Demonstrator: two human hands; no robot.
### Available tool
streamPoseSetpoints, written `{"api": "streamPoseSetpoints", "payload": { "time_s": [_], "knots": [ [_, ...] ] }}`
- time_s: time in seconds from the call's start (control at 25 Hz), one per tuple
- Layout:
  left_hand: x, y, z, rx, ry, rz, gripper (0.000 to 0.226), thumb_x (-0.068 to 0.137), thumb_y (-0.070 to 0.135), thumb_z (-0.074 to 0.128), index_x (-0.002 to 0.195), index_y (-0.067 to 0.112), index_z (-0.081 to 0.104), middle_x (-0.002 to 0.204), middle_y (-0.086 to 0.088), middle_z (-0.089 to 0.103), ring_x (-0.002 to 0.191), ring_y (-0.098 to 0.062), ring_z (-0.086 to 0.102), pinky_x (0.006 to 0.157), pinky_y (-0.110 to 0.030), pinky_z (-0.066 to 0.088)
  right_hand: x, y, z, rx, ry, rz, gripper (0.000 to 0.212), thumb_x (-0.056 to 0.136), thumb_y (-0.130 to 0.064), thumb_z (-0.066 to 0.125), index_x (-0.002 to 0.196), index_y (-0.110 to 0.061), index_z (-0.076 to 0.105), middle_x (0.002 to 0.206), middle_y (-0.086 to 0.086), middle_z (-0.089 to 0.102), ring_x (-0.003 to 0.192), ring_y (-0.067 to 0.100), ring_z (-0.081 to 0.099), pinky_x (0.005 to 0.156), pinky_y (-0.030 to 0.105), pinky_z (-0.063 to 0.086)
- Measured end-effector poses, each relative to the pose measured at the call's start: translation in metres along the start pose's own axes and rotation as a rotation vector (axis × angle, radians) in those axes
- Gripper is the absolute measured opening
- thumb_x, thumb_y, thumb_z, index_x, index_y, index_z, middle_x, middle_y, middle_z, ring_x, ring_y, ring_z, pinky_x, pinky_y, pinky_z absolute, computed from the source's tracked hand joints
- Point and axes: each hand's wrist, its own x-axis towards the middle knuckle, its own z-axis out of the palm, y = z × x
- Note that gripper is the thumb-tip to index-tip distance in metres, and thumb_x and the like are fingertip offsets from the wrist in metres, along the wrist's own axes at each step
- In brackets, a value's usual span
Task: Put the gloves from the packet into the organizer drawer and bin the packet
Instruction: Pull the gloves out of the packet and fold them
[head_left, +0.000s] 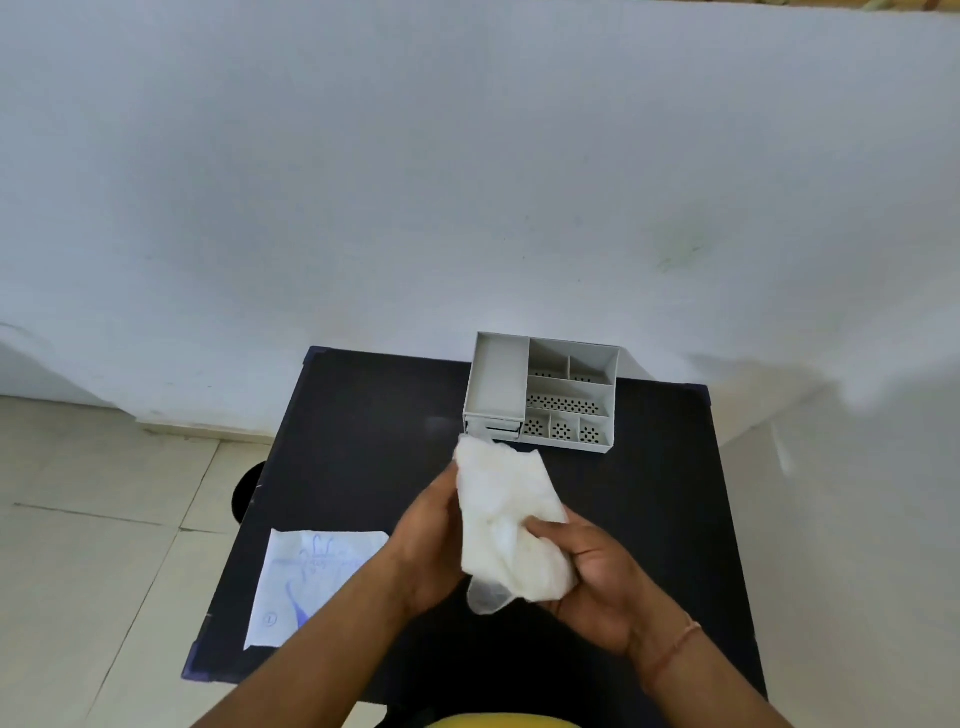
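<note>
The gloves (506, 525) were bunched into one pale wad and held between both hands above the middle of the dark surface (358, 415). The left hand (423, 545) cupped the wad from its left side, and the right hand (592, 566) had its fingers (545, 530) wrapped over the lower end, thumb pressing in. The wad's long axis ran from the near right up toward the far left, so its free upper tip pointed almost straight at the organizer (543, 392), ending just short of the small drawers (493, 428) at its lower left front. Whether a drawer was pulled out could not be told, as the glove tip hid part of the front. Judging by the grip, either hand could carry the wad forward, while the left sat closer to the drawer side. The packet (306, 582) lay flat and open at the near left corner of the surface, partly under the left forearm. Beyond stood a plain pale wall; tiled floor showed on the left, and a dark round shape there, half hidden by the surface, may have been the bin
</note>
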Motion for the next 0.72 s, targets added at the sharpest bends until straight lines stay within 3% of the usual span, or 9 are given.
{"api": "streamPoseSetpoints", "payload": {
  "time_s": [0.04, 0.12, 0.16, 0.24, 0.32, 0.4, 0.48, 0.6, 0.72],
  "knots": [
    [0.001, 0.002, 0.007, 0.057, -0.037, -0.008, 0.048, 0.109, 0.049, 0.049, 0.122, 0.010, 0.072, 0.111, -0.015, 0.079, 0.098, -0.018, 0.081, 0.090, -0.035, 0.063, 0.001, 0.005, 0.003, -0.041, 0.020, 0.010, 0.042, 0.095, -0.008, 0.065, 0.136, -0.015, 0.068, 0.133, 0.021, 0.072, 0.106, 0.037, 0.075, 0.071, 0.045, 0.065],
    [0.002, 0.002, 0.010, 0.262, -0.055, 0.049, 0.031, 0.108, 0.035, 0.057, 0.098, 0.009, 0.070, 0.080, -0.011, 0.076, 0.054, -0.006, 0.075, 0.051, -0.018, 0.058, 0.003, 0.014, 0.006, -0.126, 0.075, 0.003, 0.040, 0.097, -0.008, 0.066, 0.136, -0.017, 0.069, 0.129, 0.021, 0.074, 0.108, 0.038, 0.075, 0.073, 0.046, 0.064],
    [0.005, 0.002, 0.009, 0.373, -0.018, 0.063, 0.024, 0.106, 0.030, 0.063, 0.097, 0.009, 0.070, 0.081, -0.010, 0.076, 0.052, -0.006, 0.074, 0.048, -0.017, 0.057, 0.003, 0.017, 0.007, -0.164, 0.101, -0.012, 0.038, 0.098, -0.009, 0.065, 0.135, -0.019, 0.069, 0.127, 0.020, 0.075, 0.110, 0.039, 0.074, 0.075, 0.046, 0.064],
    [0.008, 0.002, 0.003, 0.488, 0.044, 0.065, 0.018, 0.100, 0.025, 0.073, 0.111, 0.011, 0.075, 0.101, -0.011, 0.079, 0.073, -0.013, 0.079, 0.060, -0.024, 0.063, 0.002, 0.022, 0.006, -0.215, 0.143, -0.043, 0.035, 0.101, -0.010, 0.063, 0.132, -0.022, 0.070, 0.123, 0.016, 0.078, 0.112, 0.038, 0.075, 0.082, 0.049, 0.064],
    [0.007, 0.000, -0.007, 0.454, 0.050, 0.046, 0.031, 0.097, 0.030, 0.076, 0.124, 0.014, 0.075, 0.110, -0.013, 0.082, 0.095, -0.028, 0.080, 0.080, -0.041, 0.067, 0.001, 0.024, 0.004, -0.226, 0.166, -0.058, 0.033, 0.101, -0.011, 0.064, 0.132, -0.022, 0.069, 0.120, 0.012, 0.080, 0.110, 0.035, 0.076, 0.087, 0.051, 0.065],
    [0.001, -0.001, -0.010, 0.310, 0.017, -0.019, 0.035, 0.100, 0.045, 0.069, 0.117, 0.018, 0.082, 0.115, -0.014, 0.083, 0.104, -0.034, 0.080, 0.096, -0.053, 0.062, 0.001, 0.025, 0.000, -0.201, 0.196, -0.051, 0.036, 0.100, -0.012, 0.066, 0.134, -0.022, 0.067, 0.120, 0.011, 0.080, 0.110, 0.037, 0.076, 0.088, 0.056, 0.064],
    [-0.002, -0.005, -0.018, 0.168, -0.054, -0.063, 0.049, 0.104, 0.055, 0.054, 0.109, 0.019, 0.087, 0.122, -0.015, 0.081, 0.108, -0.033, 0.080, 0.103, -0.053, 0.056, 0.001, 0.025, -0.004, -0.148, 0.201, -0.040, 0.038, 0.099, -0.011, 0.067, 0.135, -0.023, 0.065, 0.122, 0.012, 0.079, 0.113, 0.039, 0.075, 0.091, 0.061, 0.062],
    [-0.002, -0.021, -0.034, 0.032, -0.110, -0.052, 0.066, 0.105, 0.062, 0.042, 0.135, 0.014, 0.074, 0.142, -0.019, 0.070, 0.131, -0.040, 0.067, 0.118, -0.060, 0.045, -0.002, 0.022, -0.009, -0.060, 0.155, -0.043, 0.039, 0.100, -0.012, 0.064, 0.138, -0.024, 0.064, 0.128, 0.014, 0.076, 0.117, 0.041, 0.072, 0.083, 0.056, 0.064],
    [-0.006, -0.036, -0.036, -0.076, -0.110, -0.032, 0.066, 0.104, 0.060, 0.045, 0.145, 0.012, 0.065, 0.143, -0.018, 0.070, 0.133, -0.040, 0.066, 0.118, -0.062, 0.043, -0.007, 0.017, -0.016, 0.009, 0.068, -0.063, 0.040, 0.100, -0.014, 0.060, 0.138, -0.024, 0.063, 0.132, 0.015, 0.074, 0.115, 0.040, 0.073, 0.078, 0.051, 0.062]
  ]
}}
